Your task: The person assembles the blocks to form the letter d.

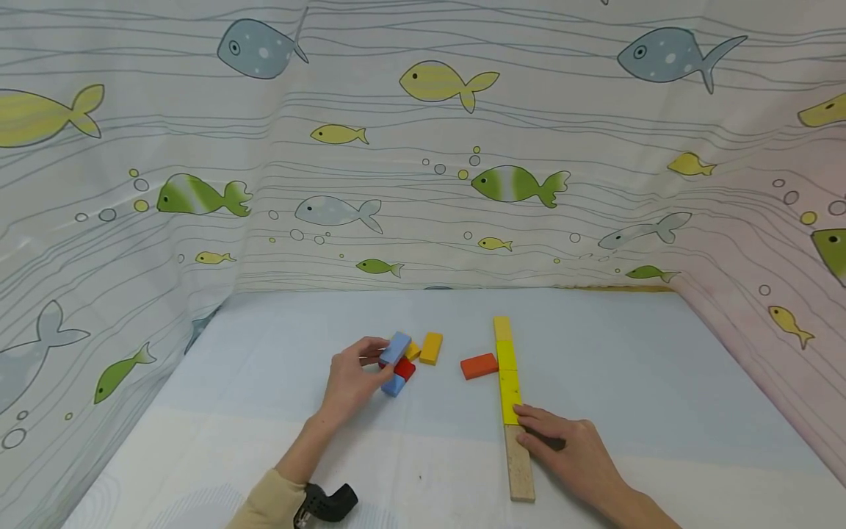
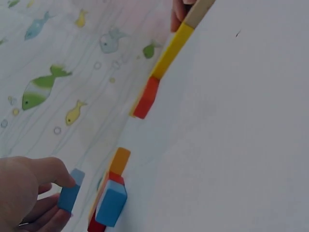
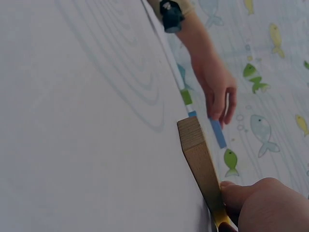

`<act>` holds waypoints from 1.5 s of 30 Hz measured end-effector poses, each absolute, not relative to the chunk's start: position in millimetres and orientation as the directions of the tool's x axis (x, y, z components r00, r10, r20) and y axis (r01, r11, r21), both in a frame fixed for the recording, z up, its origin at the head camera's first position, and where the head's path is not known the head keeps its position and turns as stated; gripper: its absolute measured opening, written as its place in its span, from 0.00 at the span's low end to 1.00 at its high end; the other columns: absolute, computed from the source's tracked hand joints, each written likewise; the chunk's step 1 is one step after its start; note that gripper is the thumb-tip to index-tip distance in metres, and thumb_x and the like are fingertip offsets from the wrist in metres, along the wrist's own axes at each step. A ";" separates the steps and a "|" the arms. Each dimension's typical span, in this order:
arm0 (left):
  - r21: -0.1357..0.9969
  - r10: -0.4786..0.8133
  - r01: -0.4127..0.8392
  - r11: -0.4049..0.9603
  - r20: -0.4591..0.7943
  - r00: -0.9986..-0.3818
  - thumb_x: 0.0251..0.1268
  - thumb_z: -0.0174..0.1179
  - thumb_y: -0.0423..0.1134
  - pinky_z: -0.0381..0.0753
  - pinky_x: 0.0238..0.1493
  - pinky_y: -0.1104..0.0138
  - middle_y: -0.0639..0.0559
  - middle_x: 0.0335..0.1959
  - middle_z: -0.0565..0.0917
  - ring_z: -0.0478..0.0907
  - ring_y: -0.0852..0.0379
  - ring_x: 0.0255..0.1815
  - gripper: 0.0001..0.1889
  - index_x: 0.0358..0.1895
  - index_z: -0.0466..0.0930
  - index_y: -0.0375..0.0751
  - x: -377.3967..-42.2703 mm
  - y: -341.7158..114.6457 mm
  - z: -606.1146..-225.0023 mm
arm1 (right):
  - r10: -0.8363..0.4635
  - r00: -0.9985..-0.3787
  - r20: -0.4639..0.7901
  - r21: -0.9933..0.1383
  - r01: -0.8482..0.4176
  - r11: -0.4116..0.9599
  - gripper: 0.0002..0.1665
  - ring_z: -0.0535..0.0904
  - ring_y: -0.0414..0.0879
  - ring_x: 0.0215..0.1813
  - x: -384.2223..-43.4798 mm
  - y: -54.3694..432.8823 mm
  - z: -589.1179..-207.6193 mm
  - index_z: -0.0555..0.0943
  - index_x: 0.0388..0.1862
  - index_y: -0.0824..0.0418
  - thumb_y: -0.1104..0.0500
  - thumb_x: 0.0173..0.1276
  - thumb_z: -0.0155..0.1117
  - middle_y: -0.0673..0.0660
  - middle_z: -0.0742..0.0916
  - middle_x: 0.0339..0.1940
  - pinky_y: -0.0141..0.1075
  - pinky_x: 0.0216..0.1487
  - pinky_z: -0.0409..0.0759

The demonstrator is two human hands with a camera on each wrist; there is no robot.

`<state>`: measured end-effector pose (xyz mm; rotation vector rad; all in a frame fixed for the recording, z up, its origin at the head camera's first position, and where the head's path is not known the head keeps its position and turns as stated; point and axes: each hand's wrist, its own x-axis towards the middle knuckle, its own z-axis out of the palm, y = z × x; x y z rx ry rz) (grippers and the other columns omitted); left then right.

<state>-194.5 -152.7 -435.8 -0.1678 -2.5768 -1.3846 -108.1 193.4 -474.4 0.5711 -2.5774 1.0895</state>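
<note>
My left hand (image 1: 349, 378) pinches a blue block (image 1: 396, 347) between thumb and fingers, held over a small cluster on the table. In that cluster are a red block (image 1: 405, 369), another blue block (image 1: 393, 386) and an orange-yellow block (image 1: 413, 351), partly hidden. My right hand (image 1: 571, 448) touches the right side of a straight row, fingertips at the seam where a bright yellow block (image 1: 510, 397) meets a plain wooden block (image 1: 520, 466). Farther along the row, more yellow blocks (image 1: 506, 355) run to a paler one (image 1: 502, 328) at the far end.
An orange-red block (image 1: 479, 366) lies left of the row, its end right at the yellow edge. Another orange-yellow block (image 1: 432, 348) lies right of the cluster. Fish-patterned cloth (image 1: 423, 162) hangs behind and beside the white table. A dark band (image 1: 324, 505) sits on the left wrist.
</note>
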 end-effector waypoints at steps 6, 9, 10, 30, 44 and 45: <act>0.835 0.073 0.232 0.498 0.227 -0.971 0.54 0.70 0.27 0.86 0.50 0.57 0.45 0.47 0.87 0.85 0.51 0.44 0.18 0.50 0.83 0.40 -188.0 -140.1 -432.4 | -0.243 -0.881 0.407 -0.621 -0.462 0.633 0.17 0.84 0.42 0.56 -108.0 193.4 -474.3 0.89 0.49 0.53 0.52 0.61 0.75 0.41 0.88 0.53 0.18 0.52 0.76; 0.846 0.112 0.242 0.475 0.215 -0.970 0.54 0.70 0.26 0.86 0.48 0.57 0.46 0.46 0.87 0.86 0.52 0.42 0.18 0.50 0.83 0.39 -185.1 -134.9 -432.5 | -0.239 -0.884 0.403 -0.618 -0.455 0.641 0.17 0.85 0.43 0.55 -107.7 193.1 -473.3 0.89 0.49 0.52 0.52 0.61 0.75 0.41 0.88 0.53 0.26 0.51 0.82; 0.848 0.124 0.246 0.469 0.213 -0.969 0.53 0.70 0.26 0.86 0.48 0.57 0.46 0.46 0.87 0.86 0.53 0.42 0.19 0.50 0.84 0.39 -184.3 -133.2 -433.0 | -0.239 -0.884 0.402 -0.616 -0.454 0.644 0.17 0.85 0.43 0.55 -107.6 192.9 -473.0 0.89 0.50 0.52 0.52 0.61 0.75 0.41 0.88 0.53 0.28 0.51 0.83; 0.777 0.322 0.331 0.535 0.174 -0.930 0.59 0.67 0.30 0.84 0.54 0.63 0.49 0.49 0.87 0.84 0.54 0.49 0.17 0.53 0.84 0.39 -171.4 -107.6 -445.6 | -0.243 -0.889 0.387 -0.615 -0.446 0.651 0.18 0.84 0.40 0.56 -107.4 192.8 -474.0 0.89 0.49 0.53 0.53 0.60 0.76 0.41 0.88 0.53 0.37 0.50 0.86; 0.796 0.369 0.299 0.527 0.102 -0.924 0.63 0.66 0.30 0.83 0.57 0.61 0.44 0.56 0.84 0.82 0.49 0.55 0.21 0.60 0.79 0.35 -168.1 -103.6 -446.1 | -0.245 -0.879 0.408 -0.599 -0.461 0.655 0.18 0.84 0.40 0.56 -108.2 193.4 -475.5 0.89 0.49 0.52 0.53 0.59 0.76 0.40 0.88 0.53 0.26 0.52 0.82; 0.794 0.371 0.303 0.527 0.106 -0.922 0.63 0.65 0.30 0.83 0.57 0.61 0.44 0.56 0.83 0.82 0.49 0.55 0.21 0.60 0.78 0.34 -168.2 -103.5 -446.3 | -0.245 -0.877 0.413 -0.598 -0.464 0.653 0.18 0.84 0.40 0.56 -108.3 193.6 -475.9 0.89 0.49 0.52 0.53 0.59 0.76 0.40 0.88 0.53 0.22 0.52 0.80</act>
